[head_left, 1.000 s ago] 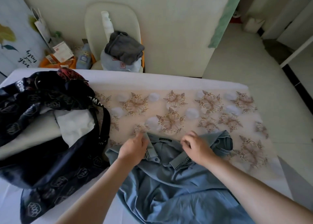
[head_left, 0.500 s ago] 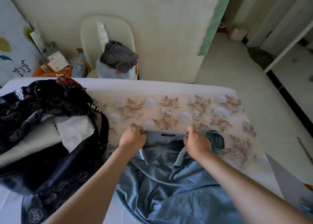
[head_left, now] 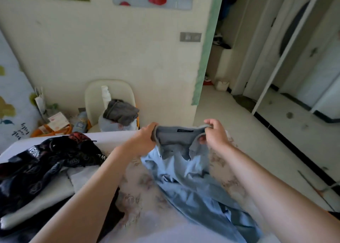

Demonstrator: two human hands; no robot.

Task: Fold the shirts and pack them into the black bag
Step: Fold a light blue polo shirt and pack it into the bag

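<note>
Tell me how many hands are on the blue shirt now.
2. The left hand grips the collar of the blue shirt at its left end; the right hand pinches its right end.

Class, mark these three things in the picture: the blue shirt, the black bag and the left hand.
blue shirt (head_left: 184, 178), head view, on its crumpled front.
black bag (head_left: 36, 169), head view, on its patterned side.
left hand (head_left: 145, 139), head view, on the hand's back.

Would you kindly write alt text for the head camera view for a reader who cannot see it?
The left hand and right hand grip a light blue shirt by its collar, holding it up over a floral-patterned table. A black bag lies at the left.
</note>
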